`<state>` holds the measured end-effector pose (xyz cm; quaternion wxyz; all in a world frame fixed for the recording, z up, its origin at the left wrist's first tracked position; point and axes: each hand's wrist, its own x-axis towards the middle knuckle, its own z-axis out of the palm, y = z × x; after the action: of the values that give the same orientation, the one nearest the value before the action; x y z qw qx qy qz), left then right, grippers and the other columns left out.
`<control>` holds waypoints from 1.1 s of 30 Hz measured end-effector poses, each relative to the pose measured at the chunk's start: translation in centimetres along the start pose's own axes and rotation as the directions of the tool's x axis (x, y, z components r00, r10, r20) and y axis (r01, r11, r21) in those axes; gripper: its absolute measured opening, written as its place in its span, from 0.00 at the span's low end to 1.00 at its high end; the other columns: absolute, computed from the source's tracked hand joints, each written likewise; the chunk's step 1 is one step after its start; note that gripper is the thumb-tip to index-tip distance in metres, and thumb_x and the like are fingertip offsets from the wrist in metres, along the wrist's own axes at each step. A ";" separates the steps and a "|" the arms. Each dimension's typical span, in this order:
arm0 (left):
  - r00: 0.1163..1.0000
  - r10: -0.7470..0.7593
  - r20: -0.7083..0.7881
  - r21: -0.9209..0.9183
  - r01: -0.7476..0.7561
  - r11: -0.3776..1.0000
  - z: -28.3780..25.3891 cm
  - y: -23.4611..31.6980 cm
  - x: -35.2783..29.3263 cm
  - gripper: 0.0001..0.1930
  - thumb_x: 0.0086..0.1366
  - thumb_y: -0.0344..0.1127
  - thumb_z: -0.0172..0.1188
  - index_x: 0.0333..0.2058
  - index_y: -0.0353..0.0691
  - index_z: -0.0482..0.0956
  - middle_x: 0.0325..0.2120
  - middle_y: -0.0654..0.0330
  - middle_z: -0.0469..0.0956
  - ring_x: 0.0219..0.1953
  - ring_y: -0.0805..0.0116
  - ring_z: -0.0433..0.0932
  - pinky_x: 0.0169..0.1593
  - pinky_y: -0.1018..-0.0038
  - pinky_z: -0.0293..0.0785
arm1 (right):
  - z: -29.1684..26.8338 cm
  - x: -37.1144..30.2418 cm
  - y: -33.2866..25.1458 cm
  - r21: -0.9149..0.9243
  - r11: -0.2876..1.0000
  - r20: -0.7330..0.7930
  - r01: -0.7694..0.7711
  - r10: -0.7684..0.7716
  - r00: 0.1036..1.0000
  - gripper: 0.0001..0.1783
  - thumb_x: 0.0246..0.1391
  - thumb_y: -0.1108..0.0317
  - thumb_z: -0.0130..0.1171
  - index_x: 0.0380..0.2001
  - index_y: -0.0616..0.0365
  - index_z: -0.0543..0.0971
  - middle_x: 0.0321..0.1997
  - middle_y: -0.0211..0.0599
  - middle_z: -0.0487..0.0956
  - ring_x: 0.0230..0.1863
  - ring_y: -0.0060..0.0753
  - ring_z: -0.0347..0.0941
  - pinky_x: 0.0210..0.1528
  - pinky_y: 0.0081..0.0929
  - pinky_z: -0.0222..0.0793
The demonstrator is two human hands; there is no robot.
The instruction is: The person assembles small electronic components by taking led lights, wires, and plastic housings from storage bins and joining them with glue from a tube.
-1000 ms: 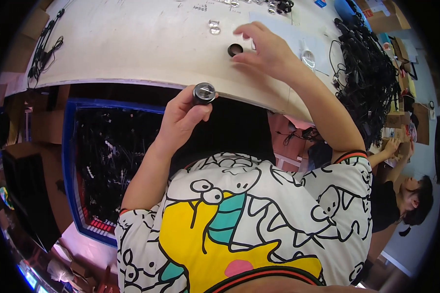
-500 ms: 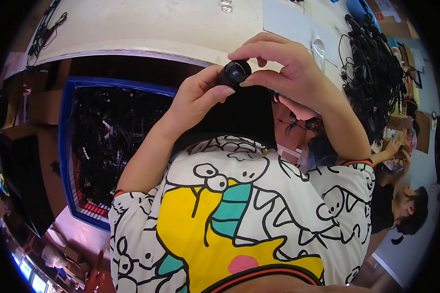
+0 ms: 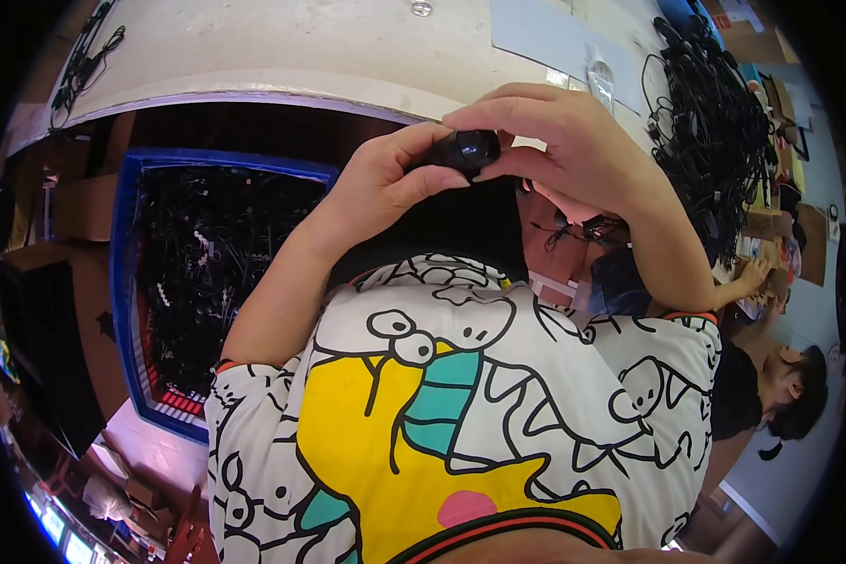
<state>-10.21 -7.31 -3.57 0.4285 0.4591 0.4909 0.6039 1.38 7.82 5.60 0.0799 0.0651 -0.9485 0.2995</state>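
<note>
Cylinder (image 3: 468, 150), black, was positioned in front of the near edge of the tabletop (image 3: 282, 56). The left grip (image 3: 376, 191) was closed around its body; the right grip (image 3: 575, 150) pinched its glossy end.

Cable heap (image 3: 705, 141): black, tangled, along table (image 3: 254, 47)'s right edge
Loose cables (image 3: 85, 66): black, by its left edge
Sheet (image 3: 536, 38): pale, flat, toward right edge
Blue crate (image 3: 125, 273): below near edge, left; black contents (image 3: 211, 254)

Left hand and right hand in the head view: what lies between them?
A black cylindrical piece with a glossy dark end lies between the left hand and the right hand; both appear to touch it in the head view.
</note>
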 end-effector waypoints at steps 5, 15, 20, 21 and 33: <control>0.998 -0.033 0.057 -0.004 0.033 0.999 0.0 0.3 0.2 0.13 0.55 0.32 0.58 0.39 0.35 0.72 0.29 0.64 0.73 0.31 0.80 0.69 0.36 0.83 0.67 | -0.7 -0.6 -0.1 -0.273 0.960 0.083 -0.064 0.090 0.992 0.20 0.35 0.58 0.64 0.34 0.54 0.75 0.25 0.32 0.74 0.23 0.33 0.70 0.25 0.24 0.65; 1.000 0.014 0.002 -0.018 -0.014 1.000 -0.3 0.2 0.7 0.14 0.54 0.34 0.59 0.39 0.35 0.72 0.27 0.65 0.74 0.29 0.79 0.69 0.35 0.84 0.66 | 0.1 0.1 -0.6 -0.254 0.961 -0.002 -0.105 0.108 0.994 0.20 0.34 0.64 0.65 0.35 0.56 0.75 0.23 0.32 0.74 0.20 0.28 0.70 0.22 0.19 0.65; 0.999 0.025 -0.030 0.098 -0.021 0.995 0.3 0.4 0.6 0.14 0.53 0.35 0.60 0.37 0.35 0.73 0.25 0.63 0.74 0.27 0.78 0.68 0.34 0.83 0.66 | -0.4 -0.4 -1.0 -0.258 0.965 0.021 -0.049 0.056 0.998 0.16 0.39 0.64 0.63 0.32 0.58 0.74 0.17 0.31 0.73 0.16 0.27 0.69 0.18 0.19 0.63; 0.999 0.028 -0.032 0.101 -0.024 0.995 0.3 0.2 0.5 0.14 0.53 0.35 0.60 0.37 0.35 0.73 0.25 0.63 0.74 0.27 0.78 0.68 0.34 0.83 0.66 | -0.4 -0.2 -1.5 -0.219 0.962 0.019 -0.160 0.168 0.986 0.15 0.40 0.65 0.63 0.32 0.58 0.73 0.17 0.32 0.73 0.15 0.26 0.69 0.17 0.19 0.62; 0.963 -0.140 -0.231 -0.159 0.104 0.982 -0.9 0.8 -1.5 0.11 0.59 0.36 0.54 0.37 0.35 0.73 0.18 0.68 0.68 0.19 0.84 0.61 0.23 0.87 0.57 | 3.0 -3.5 -0.4 0.143 0.832 0.282 -0.537 0.485 0.828 0.27 0.48 0.44 0.50 0.20 0.61 0.75 0.15 0.37 0.73 0.19 0.37 0.70 0.25 0.31 0.65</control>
<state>-10.82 -9.07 -3.06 0.4344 0.3185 0.5214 0.6617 4.57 6.05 2.67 -0.1232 -0.1494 -0.8952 0.4014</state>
